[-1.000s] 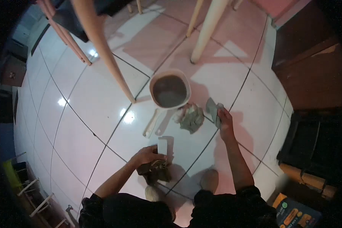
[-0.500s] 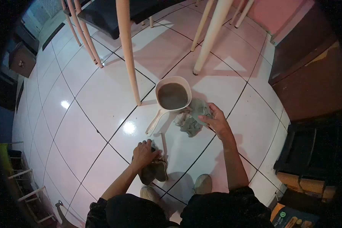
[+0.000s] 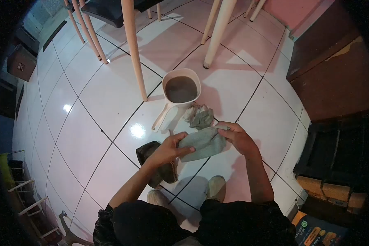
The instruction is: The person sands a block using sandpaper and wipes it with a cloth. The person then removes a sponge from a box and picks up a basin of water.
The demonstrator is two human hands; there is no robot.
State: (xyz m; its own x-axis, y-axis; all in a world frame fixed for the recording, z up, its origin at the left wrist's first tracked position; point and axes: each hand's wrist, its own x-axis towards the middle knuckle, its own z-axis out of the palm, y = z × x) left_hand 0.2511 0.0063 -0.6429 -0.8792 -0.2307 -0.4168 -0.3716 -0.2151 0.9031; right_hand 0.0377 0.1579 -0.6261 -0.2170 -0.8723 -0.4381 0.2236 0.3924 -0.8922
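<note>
A greenish-grey cloth (image 3: 204, 143) is stretched between my two hands, low over the tiles. My left hand (image 3: 170, 149) pinches its left end, thumb on top. At its upper right corner, my right hand (image 3: 238, 137) grips the edge with closed fingers. Just beyond the cloth stands a white dipper (image 3: 165, 88) with murky grey-brown water (image 3: 181, 89) in it, its handle towards me. Crumpled grey and whitish cloths (image 3: 201, 117) lie against the dipper's near side. Below my left forearm rests a dark brown shoe or boot (image 3: 165, 173), partly hidden by the arm.
Pale table and chair legs (image 3: 135, 53) rise beyond the dipper on the white tiled floor (image 3: 94, 151). Brown furniture (image 3: 336, 82) and a black crate (image 3: 332, 151) line the right side. A white rack (image 3: 33, 197) stands at left. My feet (image 3: 216, 187) are close below.
My left hand has left the brown footwear and taken the cloth's left end. My right hand has lifted the cloth from beside the dipper and brought it nearer, spread out.
</note>
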